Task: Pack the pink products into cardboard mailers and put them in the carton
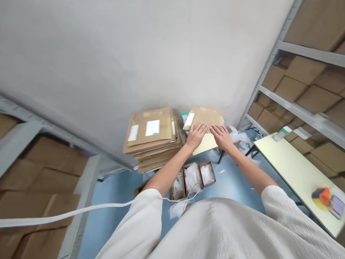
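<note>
White textured shirt fills the bottom of the frame, closest to the head camera I am watching through. Both bare forearms reach up from its short sleeves toward the centre. A white cable curves in from the lower left and crosses in front of the left arm's sleeve.

Just right of centre, I see the left hand and the right hand side by side, backs up, fingers extended over the near edge of a flat cardboard mailer. The thumbs are hidden, so I cannot tell whether either hand pinches that edge. The mailer has a white label at its left end and lies over a pale yellow table. A green and pink packet shows just beside its left end.

Left of the hands rises a tall stack of flattened cardboard, two white labels facing up on top. Below the hands, open boxes of white plastic packaging sit on the blue floor.

Cardboard cartons fill metal shelving at the right; more line the left. Before the right shelves, a second table holds a blurred orange, yellow and purple item.
</note>
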`<state>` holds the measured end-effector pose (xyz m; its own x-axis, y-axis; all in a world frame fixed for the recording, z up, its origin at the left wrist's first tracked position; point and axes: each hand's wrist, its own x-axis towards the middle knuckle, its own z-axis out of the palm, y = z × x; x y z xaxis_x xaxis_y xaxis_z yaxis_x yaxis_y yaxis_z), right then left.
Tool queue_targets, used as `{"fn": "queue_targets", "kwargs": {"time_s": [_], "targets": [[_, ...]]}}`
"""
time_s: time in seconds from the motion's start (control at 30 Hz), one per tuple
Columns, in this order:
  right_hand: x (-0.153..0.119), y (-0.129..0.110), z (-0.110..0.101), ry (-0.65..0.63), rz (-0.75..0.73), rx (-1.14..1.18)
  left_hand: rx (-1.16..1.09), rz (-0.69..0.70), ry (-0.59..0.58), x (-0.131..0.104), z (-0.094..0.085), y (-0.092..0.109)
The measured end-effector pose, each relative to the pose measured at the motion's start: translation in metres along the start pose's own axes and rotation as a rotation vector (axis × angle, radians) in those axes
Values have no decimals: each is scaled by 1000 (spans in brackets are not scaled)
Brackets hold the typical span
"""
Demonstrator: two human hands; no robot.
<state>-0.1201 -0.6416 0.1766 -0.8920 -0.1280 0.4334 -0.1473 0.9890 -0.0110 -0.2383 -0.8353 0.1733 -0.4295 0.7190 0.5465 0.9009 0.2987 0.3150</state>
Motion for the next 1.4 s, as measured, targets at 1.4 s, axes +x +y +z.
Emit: {"fn": "queue_targets", "kwargs": {"time_s": [1.4], "targets": [[-445, 378, -39, -291, 1210, -173, -400, 932, -835, 272, 570, 366]]}}
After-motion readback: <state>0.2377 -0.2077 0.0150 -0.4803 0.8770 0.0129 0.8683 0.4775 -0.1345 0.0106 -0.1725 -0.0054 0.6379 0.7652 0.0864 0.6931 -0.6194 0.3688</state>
